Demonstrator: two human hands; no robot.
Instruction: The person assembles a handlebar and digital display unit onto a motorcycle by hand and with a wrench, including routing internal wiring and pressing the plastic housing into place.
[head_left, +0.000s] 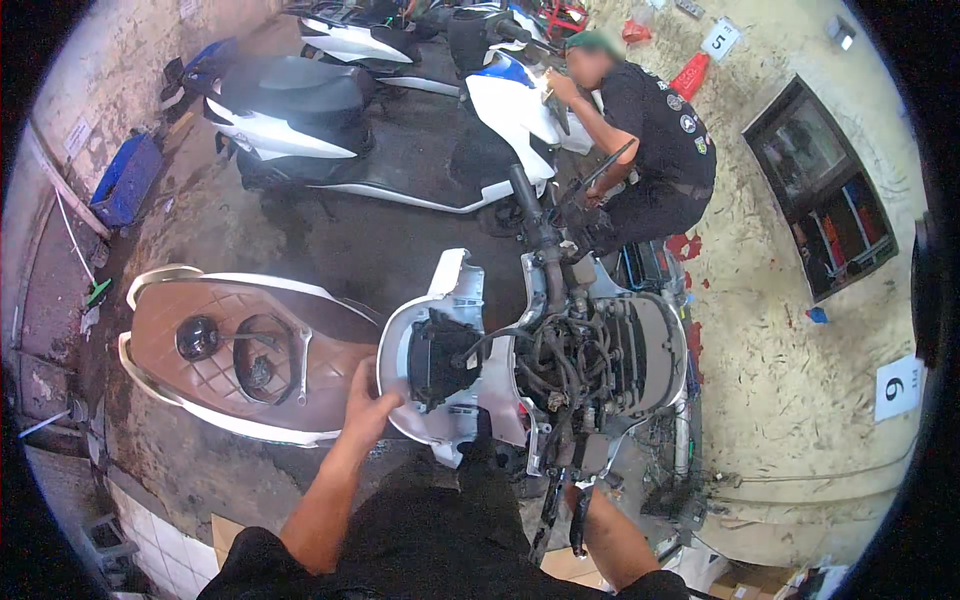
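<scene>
A pale grey plastic scooter panel [395, 345] with a black box-like part [445, 360] in it stands in front of me. My left hand [370, 402] is closed on its left edge, fingers at the outer side and thumb toward me. To the right, the scooter's front end lies uncovered, with a tangle of black wiring [565, 360] below the bare handlebar [545, 240]. My right hand [588, 492] is mostly hidden behind the near handlebar end and its lever [580, 525]; its fingers do not show.
On the brown quilted seat [165, 300] lie a spanner [304, 365], a black dome-shaped part [197, 338] and a black loop [240, 345]. Beyond stands a white scooter [290, 140], where a co-worker [650, 130] crouches. A blue crate [128, 180] sits far left.
</scene>
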